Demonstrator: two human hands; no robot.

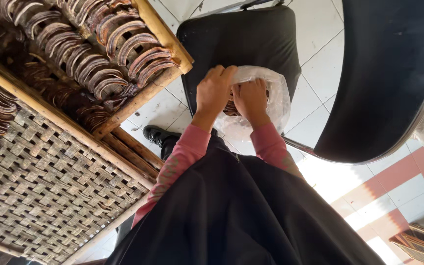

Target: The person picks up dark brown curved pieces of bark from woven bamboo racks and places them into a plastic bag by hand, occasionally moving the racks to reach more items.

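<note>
Clear plastic bag (276, 98) sits on the black chair seat (241, 39), roughly in the middle of the view, with brown curved slices inside. The left hand (214, 91) is pinching the bag's rim on its left side, fingers curled over it. The right hand (250, 98) is pushed down into the bag's mouth, fist closed; can't tell what's in it. On the left, a woven bamboo tray (50, 186) holds rows of dried brown slices (99, 44).
</note>
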